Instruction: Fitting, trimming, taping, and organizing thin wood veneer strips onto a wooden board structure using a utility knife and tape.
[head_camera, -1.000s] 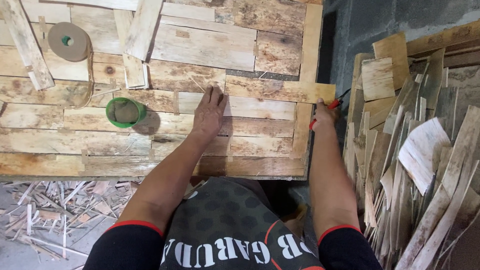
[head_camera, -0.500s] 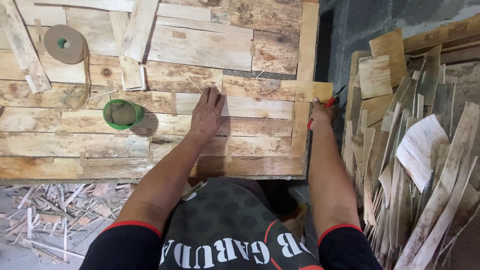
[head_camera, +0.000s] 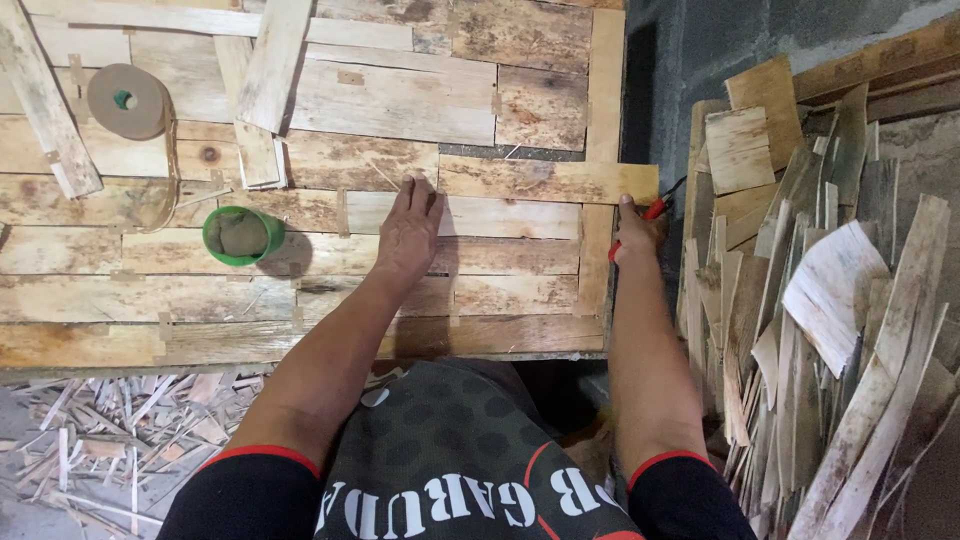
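Note:
My left hand (head_camera: 408, 232) lies flat, fingers apart, on a wooden board table (head_camera: 300, 270), its fingertips against the left end of a thin veneer strip (head_camera: 545, 182). That strip lies across the boards and sticks out past the table's right edge. My right hand (head_camera: 634, 230) sits at that edge, just under the strip's overhanging end, closed on a small red-handled tool (head_camera: 652, 211). The tool's tip is hidden behind the hand and the strip.
A green cup (head_camera: 241, 235) of brown paste stands left of my left hand. A roll of brown paper tape (head_camera: 127, 100) and loose wood strips (head_camera: 270, 65) lie at the back left. Stacked veneer pieces (head_camera: 820, 300) fill the right side. Scraps (head_camera: 110, 430) litter the floor.
Both hands stay where they were on the strip and at the table's edge. The view has drifted slightly; nothing else has moved.

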